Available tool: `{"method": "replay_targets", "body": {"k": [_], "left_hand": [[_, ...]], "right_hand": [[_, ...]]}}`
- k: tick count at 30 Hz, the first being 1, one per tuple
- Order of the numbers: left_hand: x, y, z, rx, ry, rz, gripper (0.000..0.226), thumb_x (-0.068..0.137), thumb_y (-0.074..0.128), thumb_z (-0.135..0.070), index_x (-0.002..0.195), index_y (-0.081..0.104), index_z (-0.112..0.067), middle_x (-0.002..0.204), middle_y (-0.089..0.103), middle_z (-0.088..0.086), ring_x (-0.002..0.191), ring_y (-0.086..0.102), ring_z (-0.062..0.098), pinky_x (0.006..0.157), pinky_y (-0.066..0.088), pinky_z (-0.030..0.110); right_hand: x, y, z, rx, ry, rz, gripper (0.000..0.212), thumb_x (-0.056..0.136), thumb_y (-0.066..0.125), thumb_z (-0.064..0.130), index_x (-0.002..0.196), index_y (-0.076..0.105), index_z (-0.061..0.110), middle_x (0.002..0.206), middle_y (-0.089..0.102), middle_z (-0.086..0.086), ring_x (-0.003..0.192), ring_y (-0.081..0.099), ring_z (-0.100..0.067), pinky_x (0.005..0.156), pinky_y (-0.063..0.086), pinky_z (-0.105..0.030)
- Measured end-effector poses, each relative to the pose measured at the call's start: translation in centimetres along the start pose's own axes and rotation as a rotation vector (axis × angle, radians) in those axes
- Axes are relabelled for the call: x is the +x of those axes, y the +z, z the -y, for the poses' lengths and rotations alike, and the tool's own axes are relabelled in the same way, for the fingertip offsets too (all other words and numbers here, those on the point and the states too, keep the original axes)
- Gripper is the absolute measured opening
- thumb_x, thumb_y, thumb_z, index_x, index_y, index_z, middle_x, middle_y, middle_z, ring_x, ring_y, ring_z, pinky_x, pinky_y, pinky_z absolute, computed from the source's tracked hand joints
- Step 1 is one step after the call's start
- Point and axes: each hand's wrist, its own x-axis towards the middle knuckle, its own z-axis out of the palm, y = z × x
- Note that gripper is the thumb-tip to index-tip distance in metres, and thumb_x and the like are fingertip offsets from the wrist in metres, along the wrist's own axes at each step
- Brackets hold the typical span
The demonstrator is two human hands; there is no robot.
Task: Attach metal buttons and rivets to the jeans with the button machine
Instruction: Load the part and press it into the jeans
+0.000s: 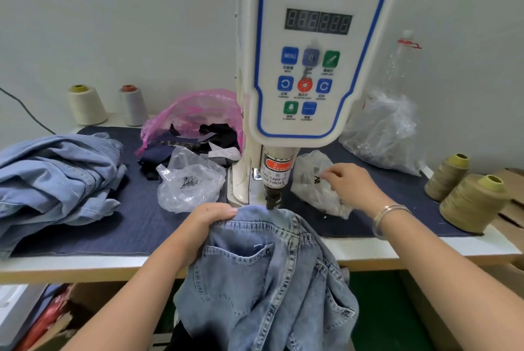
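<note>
A white servo button machine [314, 47] stands at the middle of the table, its dark punch head [272, 197] pointing down. Light blue jeans [263, 274] hang over the table's front edge, their top edge lying under the punch. My left hand [211, 223] grips the jeans' upper edge just left of the punch. My right hand [351, 183] reaches into a small clear plastic bag [312, 180] right of the machine, fingers curled at its opening; whether they pinch a part is hidden.
A pile of light blue denim [54, 177] lies at the left. A clear bag of metal parts [190, 183] and a pink bag of scraps [195, 120] sit left of the machine. A big clear bag [385, 135] and thread cones [470, 203] stand at the right.
</note>
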Motion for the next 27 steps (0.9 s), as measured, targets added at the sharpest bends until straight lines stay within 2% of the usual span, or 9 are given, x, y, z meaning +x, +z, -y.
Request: {"method": "replay_targets", "body": {"k": [4,6,9,12,15,17,20,24,27], "left_hand": [[-0.2,-0.5,-0.1,-0.129,-0.080,0.128,0.021,0.055,0.066,-0.037,0.044,0.060,-0.021,0.048,0.056,-0.005,0.044,0.054,0.010,0.049,0.044,0.017],[-0.2,-0.3,-0.5,-0.059,-0.104,0.195,0.023,0.056,0.065,-0.035,0.041,0.056,-0.020,0.045,0.051,-0.008,0.042,0.048,0.007,0.047,0.040,0.017],[0.3,0.3,-1.3,0.194,-0.132,0.290,0.032,0.057,0.066,-0.033,0.041,0.040,-0.023,0.046,0.032,-0.009,0.046,0.028,0.009,0.050,0.026,0.023],[0.5,1.0,-1.7,0.329,-0.061,0.329,0.042,0.064,0.065,-0.036,0.047,0.028,-0.023,0.053,0.022,-0.006,0.053,0.017,0.012,0.054,0.019,0.026],[0.4,1.6,-1.3,0.131,0.013,0.162,0.047,0.070,0.068,-0.045,0.062,0.048,-0.002,0.064,0.041,0.010,0.062,0.036,0.020,0.057,0.031,0.027],[0.2,1.9,-1.3,0.086,0.028,0.168,0.047,0.071,0.068,-0.047,0.066,0.053,-0.003,0.065,0.047,0.010,0.060,0.042,0.019,0.057,0.035,0.026],[-0.2,2.5,-1.9,0.268,0.034,0.321,0.040,0.077,0.066,-0.043,0.052,0.041,-0.024,0.056,0.031,-0.003,0.053,0.025,0.013,0.053,0.024,0.023],[-0.5,2.4,-2.5,0.166,0.059,0.223,0.029,0.085,0.063,-0.036,0.062,0.066,-0.020,0.066,0.061,-0.003,0.060,0.056,0.010,0.063,0.043,0.019],[-0.7,1.6,-2.5,0.223,0.050,0.265,0.037,0.080,0.066,-0.032,0.048,0.049,-0.023,0.053,0.042,-0.009,0.049,0.036,0.008,0.054,0.031,0.018]], "right_hand": [[2.6,1.7,1.2,-0.422,0.039,0.143,0.027,0.097,0.040,0.020,0.100,0.066,0.015,0.114,0.064,-0.010,0.102,0.060,-0.032,0.084,0.049,-0.036],[3.3,2.6,1.8,-0.571,0.090,0.164,0.027,0.097,0.040,0.020,0.113,0.061,0.015,0.119,0.061,-0.009,0.108,0.058,-0.030,0.087,0.045,-0.036],[3.4,3.4,2.2,-0.718,0.065,0.115,0.023,0.097,0.042,0.012,0.110,0.061,0.011,0.117,0.061,-0.007,0.108,0.058,-0.028,0.089,0.044,-0.035],[4.0,3.4,3.0,-0.722,0.151,0.234,0.029,0.098,0.044,0.017,0.124,0.055,0.009,0.130,0.055,-0.007,0.122,0.050,-0.027,0.100,0.039,-0.033],[4.2,3.2,3.5,-0.722,0.175,0.351,0.040,0.095,0.052,0.028,0.131,0.049,0.009,0.135,0.050,-0.009,0.127,0.046,-0.029,0.102,0.038,-0.035],[3.9,3.7,2.9,-0.757,0.071,0.235,0.032,0.095,0.052,0.023,0.124,0.054,0.008,0.127,0.056,-0.010,0.119,0.053,-0.031,0.095,0.043,-0.036],[2.9,4.4,1.6,-0.724,-0.071,-0.016,0.021,0.094,0.046,0.009,0.107,0.062,0.009,0.110,0.065,-0.013,0.101,0.062,-0.030,0.075,0.045,-0.034],[3.9,4.3,1.6,-0.664,0.045,0.108,0.020,0.091,0.053,0.020,0.107,0.061,0.013,0.112,0.063,-0.009,0.104,0.060,-0.029,0.076,0.045,-0.035],[3.8,3.9,1.2,-0.544,0.080,0.119,0.013,0.089,0.054,0.020,0.101,0.059,0.017,0.110,0.061,-0.008,0.099,0.058,-0.030,0.078,0.045,-0.035]]}}
